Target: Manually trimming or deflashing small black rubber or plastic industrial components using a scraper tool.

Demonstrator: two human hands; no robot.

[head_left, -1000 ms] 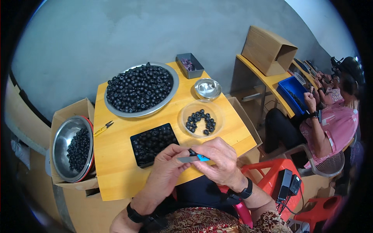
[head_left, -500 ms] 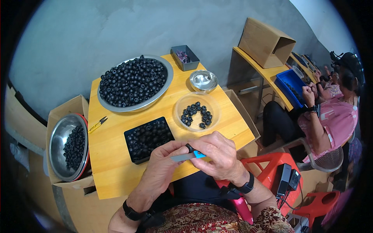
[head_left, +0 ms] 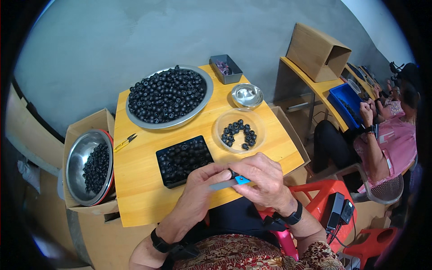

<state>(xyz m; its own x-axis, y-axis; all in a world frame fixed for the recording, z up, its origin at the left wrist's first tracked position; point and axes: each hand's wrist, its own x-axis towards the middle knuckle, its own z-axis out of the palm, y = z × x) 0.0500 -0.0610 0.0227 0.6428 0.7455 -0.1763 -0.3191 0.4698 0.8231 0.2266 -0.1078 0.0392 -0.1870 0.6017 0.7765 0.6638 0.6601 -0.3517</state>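
Observation:
Above the table's near edge my two hands meet at their fingertips. My right hand point(head_left: 265, 181) is closed on a small knife point(head_left: 242, 180), of which a blue end and a flat grey blade show; the blade points left beneath my left thumb. Pinched in my left hand point(head_left: 200, 189) is a small black round part point(head_left: 232, 173), mostly hidden by fingers and touching or close to the knife. Just beyond my left hand, a black square tray point(head_left: 184, 182) holds many similar parts. A clear round tub point(head_left: 258, 119) beyond my right hand has several more, with holes through them.
A big metal basin point(head_left: 208, 90) heaped with black parts stands at the back, near a grey bin point(head_left: 233, 78) and a small bowl point(head_left: 247, 95). Yellow snips point(head_left: 123, 143) lie left. Another basin point(head_left: 74, 171) sits in a carton. A red stool point(head_left: 315, 189) and a co-worker point(head_left: 389, 139) are right.
The whole view has shifted a little, so the table and its contents sit further right. My hands keep the same hold, with the knife and black part turned slightly.

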